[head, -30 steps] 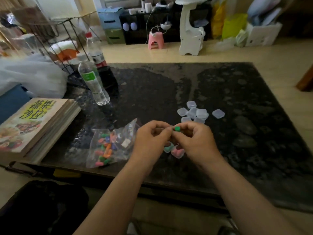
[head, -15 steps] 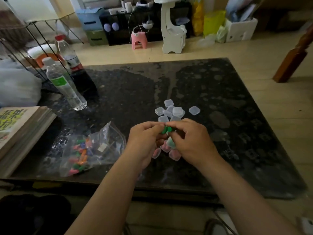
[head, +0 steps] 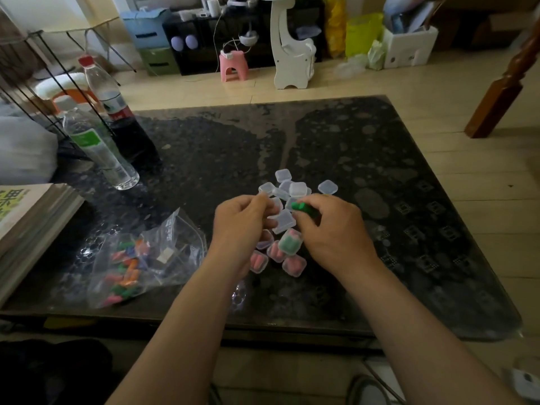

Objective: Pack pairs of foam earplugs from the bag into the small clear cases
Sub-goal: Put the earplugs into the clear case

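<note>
Above the near middle of the black table, my right hand pinches green earplugs at its fingertips. My left hand is curled beside it, its fingertips holding an empty clear case between the two hands. Under the hands lie several filled cases: one with green and pink plugs, others with pink plugs. A pile of empty clear cases sits just beyond the hands. The clear zip bag of coloured earplugs lies to the left.
A water bottle and a cola bottle stand at the table's back left. A stack of books overhangs the left edge. A wire rack stands behind the bottles, and a wooden leg on the floor at right.
My hands have drawn slightly apart. The green earplugs, earlier pinched between both hands, are now in my right hand alone, and a clear case shows at my left fingertips. The view has shifted right.
</note>
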`<state>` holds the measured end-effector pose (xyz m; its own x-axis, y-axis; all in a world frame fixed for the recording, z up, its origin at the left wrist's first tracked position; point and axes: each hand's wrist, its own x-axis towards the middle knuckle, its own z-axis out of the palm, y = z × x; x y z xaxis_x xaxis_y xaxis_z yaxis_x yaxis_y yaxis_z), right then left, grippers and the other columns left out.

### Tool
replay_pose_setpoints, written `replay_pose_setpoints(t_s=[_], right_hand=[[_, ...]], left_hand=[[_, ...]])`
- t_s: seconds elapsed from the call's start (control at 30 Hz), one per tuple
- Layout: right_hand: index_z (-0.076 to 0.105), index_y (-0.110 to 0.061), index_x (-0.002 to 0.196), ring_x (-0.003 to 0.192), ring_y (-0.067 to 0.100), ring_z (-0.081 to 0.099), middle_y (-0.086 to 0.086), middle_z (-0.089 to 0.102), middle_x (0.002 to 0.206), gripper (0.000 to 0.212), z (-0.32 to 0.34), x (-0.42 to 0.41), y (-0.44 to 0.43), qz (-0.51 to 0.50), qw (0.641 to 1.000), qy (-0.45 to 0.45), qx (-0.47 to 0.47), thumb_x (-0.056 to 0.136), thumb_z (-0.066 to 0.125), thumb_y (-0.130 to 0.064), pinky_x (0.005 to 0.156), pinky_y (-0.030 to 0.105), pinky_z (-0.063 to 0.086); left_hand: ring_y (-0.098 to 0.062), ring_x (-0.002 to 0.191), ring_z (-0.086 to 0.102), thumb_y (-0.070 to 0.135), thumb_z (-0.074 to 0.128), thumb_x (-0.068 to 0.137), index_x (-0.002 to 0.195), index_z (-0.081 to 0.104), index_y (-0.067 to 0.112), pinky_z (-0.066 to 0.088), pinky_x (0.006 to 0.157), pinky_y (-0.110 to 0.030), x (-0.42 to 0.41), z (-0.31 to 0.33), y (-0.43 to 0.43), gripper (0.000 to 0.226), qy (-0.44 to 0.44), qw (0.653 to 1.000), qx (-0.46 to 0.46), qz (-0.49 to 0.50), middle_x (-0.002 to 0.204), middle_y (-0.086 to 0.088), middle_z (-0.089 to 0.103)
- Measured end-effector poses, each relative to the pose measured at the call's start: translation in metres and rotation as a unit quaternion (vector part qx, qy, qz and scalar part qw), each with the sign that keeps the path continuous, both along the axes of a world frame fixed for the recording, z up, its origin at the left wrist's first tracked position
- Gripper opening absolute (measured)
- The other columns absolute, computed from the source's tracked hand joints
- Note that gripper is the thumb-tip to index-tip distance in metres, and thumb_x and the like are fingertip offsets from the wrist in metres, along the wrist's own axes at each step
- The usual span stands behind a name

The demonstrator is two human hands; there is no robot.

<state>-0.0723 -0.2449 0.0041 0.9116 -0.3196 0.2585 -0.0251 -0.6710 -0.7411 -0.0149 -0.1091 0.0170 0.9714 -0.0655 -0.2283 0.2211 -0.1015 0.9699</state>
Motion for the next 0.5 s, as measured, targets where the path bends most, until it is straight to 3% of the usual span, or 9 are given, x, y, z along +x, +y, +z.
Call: replay_pose_setpoints(t_s=[0.1,0.17,0.2,0.27,0.37,0.43,0.5], right_hand=[[0.074,-0.015,0.105,0.087,0.013,0.066,0.000,0.073,0.098,0.015,-0.001,0.002,-0.005,-0.038,0.999,0.001,0.013,0.097,0.063,-0.022,0.079,0.036,0.057],[0.075,-0.016,0.103,0.081,0.012,0.063,-0.001,0.072,0.094,0.013,-0.002,0.004,-0.008,-0.058,0.998,0.006,0.010,0.098,0.063,-0.021,0.073,0.031,0.054],[0.074,-0.015,0.101,0.079,0.012,0.062,-0.001,0.072,0.091,0.013,-0.003,0.005,-0.009,-0.068,0.998,0.010,0.007,0.098,0.063,-0.020,0.071,0.031,0.053],[0.073,-0.013,0.098,0.077,0.014,0.061,0.001,0.070,0.088,0.013,-0.004,0.009,-0.011,-0.083,0.996,0.015,0.005,0.098,0.062,-0.020,0.070,0.034,0.053],[0.071,-0.011,0.093,0.074,0.015,0.061,0.000,0.069,0.083,0.015,-0.005,0.014,-0.012,-0.094,0.995,0.023,0.008,0.098,0.062,-0.022,0.068,0.034,0.052],[0.070,-0.011,0.091,0.072,0.013,0.062,-0.001,0.068,0.080,0.016,-0.005,0.016,-0.012,-0.097,0.995,0.024,0.016,0.097,0.062,-0.022,0.066,0.034,0.052],[0.071,-0.011,0.092,0.073,0.013,0.063,-0.001,0.069,0.081,0.015,-0.005,0.018,-0.010,-0.095,0.995,0.022,0.025,0.097,0.063,-0.022,0.069,0.036,0.054]], left_hand=[[-0.010,0.068,0.065,0.014,0.063,0.096,0.080,0.073,0.019,0.052,0.057,-0.024,0.012,-0.007,0.006,0.020,-0.070,0.991,0.117,0.018,0.081,-0.003,0.075],[-0.004,0.070,0.065,0.013,0.065,0.093,0.079,0.071,0.024,0.050,0.062,-0.014,0.017,-0.011,0.008,0.019,-0.126,0.969,0.211,-0.006,0.078,0.009,0.071],[0.000,0.071,0.063,0.013,0.065,0.093,0.083,0.070,0.025,0.044,0.060,-0.006,0.019,-0.014,0.008,0.017,-0.141,0.958,0.247,-0.022,0.078,0.013,0.068],[0.001,0.073,0.060,0.012,0.065,0.094,0.096,0.071,0.023,0.040,0.057,-0.003,0.024,-0.019,0.007,0.013,-0.155,0.941,0.298,-0.043,0.083,0.013,0.066],[-0.010,0.088,0.062,0.013,0.065,0.095,0.113,0.072,0.017,0.044,0.073,-0.016,0.036,-0.031,0.004,0.020,-0.173,0.922,0.343,-0.056,0.103,0.003,0.067],[-0.017,0.098,0.064,0.013,0.064,0.095,0.116,0.072,0.017,0.050,0.083,-0.030,0.042,-0.038,0.000,0.023,-0.175,0.916,0.355,-0.067,0.110,0.000,0.068],[-0.020,0.101,0.065,0.013,0.063,0.095,0.116,0.073,0.019,0.052,0.086,-0.034,0.047,-0.042,-0.005,0.024,-0.181,0.909,0.368,-0.078,0.112,0.000,0.070]])
